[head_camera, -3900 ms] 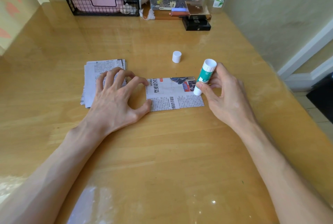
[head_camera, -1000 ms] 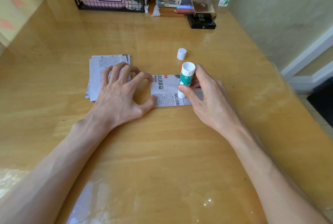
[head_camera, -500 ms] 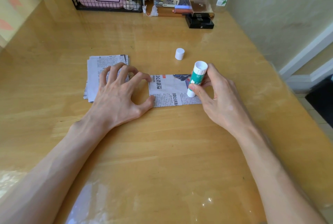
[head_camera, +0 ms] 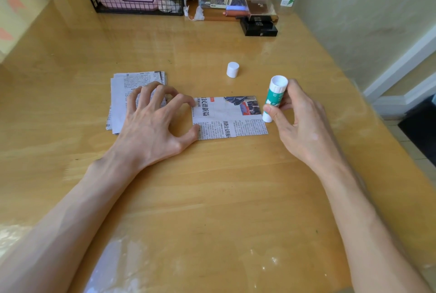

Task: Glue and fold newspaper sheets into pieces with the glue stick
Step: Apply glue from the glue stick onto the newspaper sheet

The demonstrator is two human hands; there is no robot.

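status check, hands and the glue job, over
Left hand pins newspaper sheet at its left edge. Right hand grips uncapped glue stick, tip down at the sheet's right edge. Loose cap stands beyond the sheet, nothing in the way.

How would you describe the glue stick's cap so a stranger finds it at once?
On the wooden table, find the single newspaper sheet with a colour photo. Just beyond it stands the cap, a small white cylinder touching nothing.
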